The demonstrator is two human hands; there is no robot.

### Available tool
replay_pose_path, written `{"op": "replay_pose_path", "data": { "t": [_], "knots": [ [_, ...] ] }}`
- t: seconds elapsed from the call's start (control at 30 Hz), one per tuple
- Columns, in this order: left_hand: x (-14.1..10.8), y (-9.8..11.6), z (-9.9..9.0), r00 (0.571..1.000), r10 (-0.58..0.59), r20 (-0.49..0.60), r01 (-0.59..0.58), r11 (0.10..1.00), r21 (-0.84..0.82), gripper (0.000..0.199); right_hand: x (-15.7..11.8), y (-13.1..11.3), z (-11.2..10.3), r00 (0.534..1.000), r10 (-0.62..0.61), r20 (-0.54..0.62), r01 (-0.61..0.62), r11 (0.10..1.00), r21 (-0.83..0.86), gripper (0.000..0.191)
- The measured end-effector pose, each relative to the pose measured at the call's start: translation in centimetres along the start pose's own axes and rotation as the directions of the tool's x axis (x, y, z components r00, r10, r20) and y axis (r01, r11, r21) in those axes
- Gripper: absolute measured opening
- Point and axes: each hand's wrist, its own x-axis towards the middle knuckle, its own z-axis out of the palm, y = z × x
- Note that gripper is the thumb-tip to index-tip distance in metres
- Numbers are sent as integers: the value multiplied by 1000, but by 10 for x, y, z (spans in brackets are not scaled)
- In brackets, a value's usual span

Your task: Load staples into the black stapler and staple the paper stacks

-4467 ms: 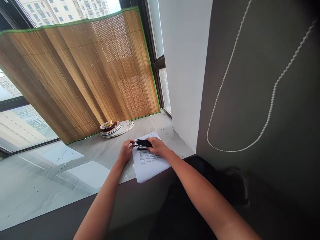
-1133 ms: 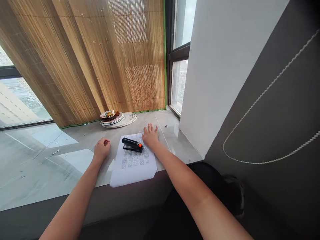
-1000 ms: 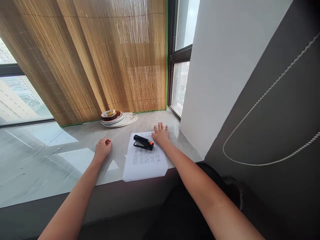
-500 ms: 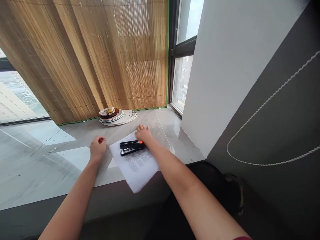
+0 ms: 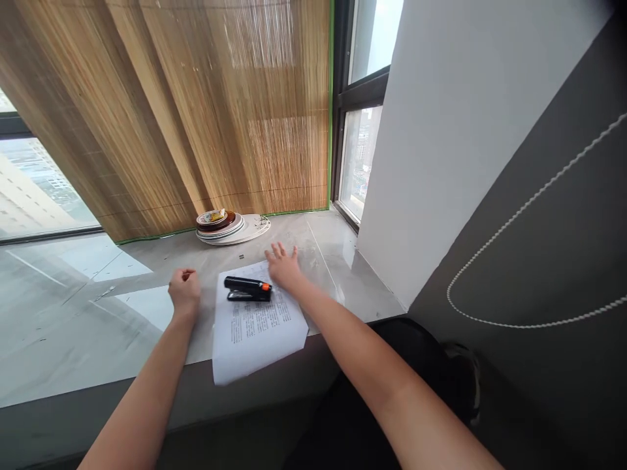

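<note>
My right hand (image 5: 284, 266) lies at the upper right edge of a printed sheet of paper (image 5: 259, 356), palm down with its fingers spread. A black stapler (image 5: 245, 284) with an orange spot at its right end rests on the upper part of that paper, just left of the hand. The lower end of the paper hangs past the front edge of the sill. To the left of the paper, apart from it, my left hand (image 5: 185, 290) is closed in a loose fist on the sill. Whatever is inside its fingers, if anything, is hidden.
A stack of plates and small dishes (image 5: 220, 228) stands at the back of the tiled sill (image 5: 59, 320), below a bamboo blind (image 5: 206, 117). A tiny dark piece (image 5: 241, 256) lies beyond the paper. A white wall (image 5: 416, 130) and a beaded cord (image 5: 509, 225) are at right.
The paper has swung round to lie straighter, and the stapler has shifted left and turned with it. My right hand's fingers have spread. My left hand has moved slightly left.
</note>
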Motion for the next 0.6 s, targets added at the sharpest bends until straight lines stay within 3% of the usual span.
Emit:
{"op": "replay_pose_path", "data": {
  "t": [0.07, 0.13, 0.27, 0.37, 0.47, 0.6],
  "knots": [
    [-9, 9, 2, 992, 110, 62, -113, 993, 45, 10, -14, 28, -7, 996, 82, -25, -82, 997, -6, 61],
    [-22, 22, 9, 938, 287, 195, -306, 950, 71, 13, -24, 54, -14, 989, 149, -20, -149, 989, 0, 59],
    [-52, 54, 40, 703, 545, 457, -601, 799, -29, 21, -32, 85, -19, 991, 132, -38, -129, 989, 67, 50],
    [-69, 73, 67, 590, 600, 541, -660, 744, -106, 34, -31, 89, -17, 994, 94, -48, -89, 991, 97, 46],
    [-76, 79, 82, 550, 581, 600, -657, 745, -119, 47, -30, 88, -17, 991, 100, -92, -86, 986, 143, 44],
    [-76, 74, 83, 550, 579, 602, -663, 741, -107, 46, -36, 87, -30, 972, 126, -200, -84, 974, 210, 41]
  ]
}}
